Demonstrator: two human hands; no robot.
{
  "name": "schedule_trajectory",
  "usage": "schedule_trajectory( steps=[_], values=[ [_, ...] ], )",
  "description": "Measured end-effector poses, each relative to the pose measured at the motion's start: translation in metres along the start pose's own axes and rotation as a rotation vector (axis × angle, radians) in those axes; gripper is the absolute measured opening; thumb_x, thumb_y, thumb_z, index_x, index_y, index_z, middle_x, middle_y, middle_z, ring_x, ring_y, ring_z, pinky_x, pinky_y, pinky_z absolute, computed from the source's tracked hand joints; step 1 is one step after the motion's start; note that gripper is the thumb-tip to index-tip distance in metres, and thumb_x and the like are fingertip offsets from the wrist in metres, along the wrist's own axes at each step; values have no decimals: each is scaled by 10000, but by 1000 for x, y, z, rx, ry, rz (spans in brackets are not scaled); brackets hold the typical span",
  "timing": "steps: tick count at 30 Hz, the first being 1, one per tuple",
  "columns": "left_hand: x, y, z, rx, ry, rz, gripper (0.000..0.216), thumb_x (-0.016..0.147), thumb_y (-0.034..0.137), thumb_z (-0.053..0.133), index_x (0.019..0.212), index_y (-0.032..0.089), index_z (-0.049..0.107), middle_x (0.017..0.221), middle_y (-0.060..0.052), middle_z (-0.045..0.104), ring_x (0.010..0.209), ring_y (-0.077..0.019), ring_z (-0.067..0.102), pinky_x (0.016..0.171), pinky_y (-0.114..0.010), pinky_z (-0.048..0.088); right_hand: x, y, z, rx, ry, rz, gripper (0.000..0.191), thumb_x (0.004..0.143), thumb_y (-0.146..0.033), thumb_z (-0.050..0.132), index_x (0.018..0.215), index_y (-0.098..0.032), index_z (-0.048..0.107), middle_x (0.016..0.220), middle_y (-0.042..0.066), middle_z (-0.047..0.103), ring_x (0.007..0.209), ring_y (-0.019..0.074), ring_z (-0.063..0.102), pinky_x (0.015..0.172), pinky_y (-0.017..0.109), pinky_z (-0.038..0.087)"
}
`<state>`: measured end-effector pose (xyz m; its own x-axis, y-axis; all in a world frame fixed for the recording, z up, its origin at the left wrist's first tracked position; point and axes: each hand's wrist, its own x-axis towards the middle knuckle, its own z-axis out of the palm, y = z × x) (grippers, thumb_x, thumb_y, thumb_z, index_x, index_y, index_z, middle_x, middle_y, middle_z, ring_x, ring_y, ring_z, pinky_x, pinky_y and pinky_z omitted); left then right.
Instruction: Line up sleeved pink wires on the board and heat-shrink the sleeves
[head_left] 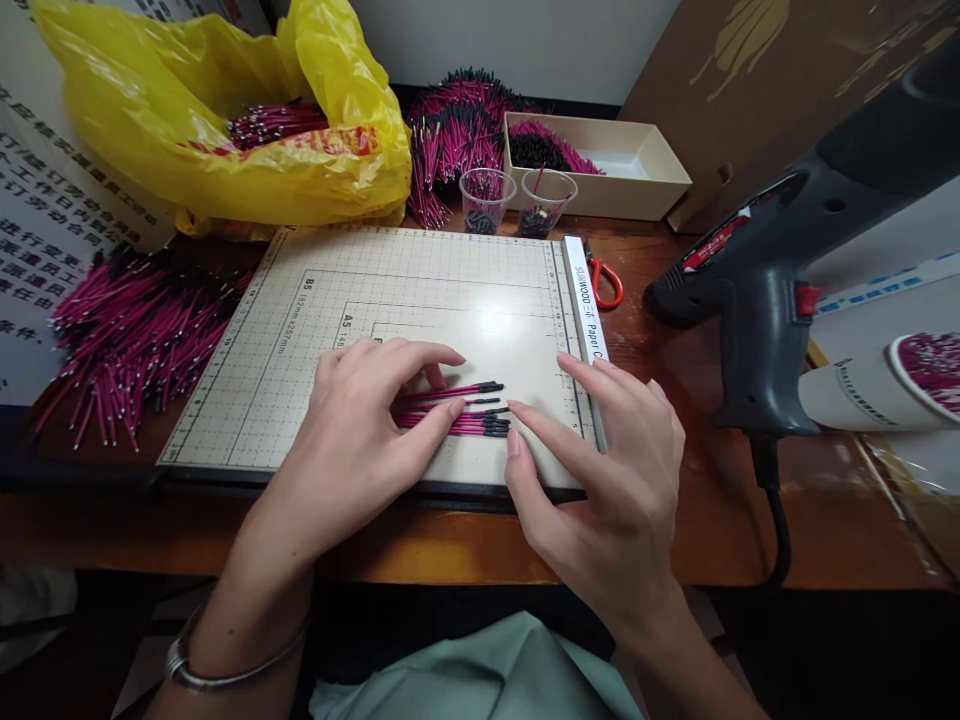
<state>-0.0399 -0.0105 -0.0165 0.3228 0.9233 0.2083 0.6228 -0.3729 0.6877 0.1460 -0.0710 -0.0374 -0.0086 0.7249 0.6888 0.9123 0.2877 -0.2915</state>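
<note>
Several short magenta wires with black sleeved ends [480,424] lie roughly side by side on the cream paper cutter board [480,280], black ends pointing right. Over their left part rests my left hand [367,410], its thumb on the wires and its index finger stretched out apart from the thumb; its other fingertips are hidden. My right hand [607,460] is at the black ends, fingers spread. Its index fingertip is at the tip of one wire that sticks out, and the thumb is just below; whether they touch it I cannot tell.
Loose magenta wires [142,340] are heaped left of the board. Behind it are a yellow plastic bag [225,190], two clear cups [487,190] and a cream box [637,195]. At right are red-handled scissors [606,284], a dark heat gun [765,290] and a paper cup [855,400].
</note>
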Motion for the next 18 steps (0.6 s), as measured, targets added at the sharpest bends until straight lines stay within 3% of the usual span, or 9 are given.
schedule_trajectory(
  steps=[18],
  values=[
    [-1, 0, -3, 29, -14, 31, 207, 947, 305, 688, 1150, 293, 723, 1014, 13, 767, 964, -257, 664, 891, -457, 422, -3, 1, 1, 28, 48, -9, 87, 916, -205, 704, 916, -256, 774, 1221, 89, 784, 1184, 353, 710, 1080, 645, 490]
  ],
)
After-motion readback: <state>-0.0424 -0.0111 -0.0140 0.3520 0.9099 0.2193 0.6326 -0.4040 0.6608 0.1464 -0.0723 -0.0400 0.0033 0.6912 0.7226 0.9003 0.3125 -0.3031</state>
